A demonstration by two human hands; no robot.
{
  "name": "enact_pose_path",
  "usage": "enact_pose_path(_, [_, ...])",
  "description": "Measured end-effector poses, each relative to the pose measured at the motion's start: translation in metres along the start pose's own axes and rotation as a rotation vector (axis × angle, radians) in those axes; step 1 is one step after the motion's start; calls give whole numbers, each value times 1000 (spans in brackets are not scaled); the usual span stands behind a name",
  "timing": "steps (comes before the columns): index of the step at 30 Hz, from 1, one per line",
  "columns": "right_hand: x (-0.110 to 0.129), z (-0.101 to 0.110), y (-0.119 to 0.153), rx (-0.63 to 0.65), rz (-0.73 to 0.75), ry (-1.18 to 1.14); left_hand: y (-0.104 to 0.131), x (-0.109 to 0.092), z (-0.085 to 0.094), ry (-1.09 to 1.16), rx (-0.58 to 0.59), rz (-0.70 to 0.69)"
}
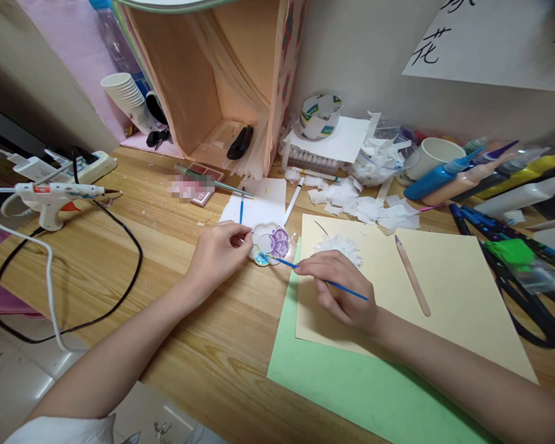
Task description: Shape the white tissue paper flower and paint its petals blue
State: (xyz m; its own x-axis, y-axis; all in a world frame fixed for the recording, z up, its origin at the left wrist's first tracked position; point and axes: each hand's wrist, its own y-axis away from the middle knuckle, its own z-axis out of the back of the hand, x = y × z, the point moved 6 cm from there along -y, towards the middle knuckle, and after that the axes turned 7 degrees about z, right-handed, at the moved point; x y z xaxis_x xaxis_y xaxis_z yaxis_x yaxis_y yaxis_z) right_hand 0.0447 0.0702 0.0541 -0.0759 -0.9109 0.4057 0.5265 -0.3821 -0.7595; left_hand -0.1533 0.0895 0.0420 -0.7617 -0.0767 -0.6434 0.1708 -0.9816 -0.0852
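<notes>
With thumb and fingers, my left hand (222, 250) grips the left rim of a small flower-shaped paint palette (264, 229). Purple paint (281, 243) fills wells on its right side, and blue paint (262, 258) lies in a front well. A thin blue paintbrush (346, 290) is pinched in my right hand (340, 287), its tip at the palette's front edge by the blue well. Behind my right hand, a white ruffled paper piece (340, 245) rests on a cream sheet (462, 283), partly hidden by the hand.
A green sheet (314, 376) lies under the cream one, with a wooden stick (412, 274) on top. Torn white paper (361, 200) is heaped behind. Paint bottles (439, 176) and black scissors (522, 296) are at right. A hot glue gun (50, 197) with looping cables is at left.
</notes>
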Motion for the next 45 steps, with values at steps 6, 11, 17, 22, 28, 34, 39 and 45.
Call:
enact_pose_path(6, [1, 1, 1, -14, 11, 10, 0, 1, 0, 11, 4, 24])
enact_pose_path(11, [0, -3, 1, 17, -13, -27, -1, 3, -1, 32, 6, 37])
enact_pose_path(17, [-2, -2, 3, -9, -59, -27, -2, 7, -2, 73, 1, 48])
enact_pose_path(22, [-3, 0, 3, -27, -71, -6, -2, 8, -2, 88, 13, 70])
enact_pose_path(28, [-4, -1, 3, -9, -62, -1, -2, 8, -2, 99, 14, 71])
enact_pose_path(34, [-2, -2, 2, 5, -27, -2, -3, 9, -3, 109, 1, 65])
enact_pose_path(39, [-4, -1, 2, -16, -49, 44, -3, 8, -2, 120, -3, 70])
enact_pose_path(45, [-4, -2, 3, -3, -29, 34, -3, 8, -2, 119, -2, 78])
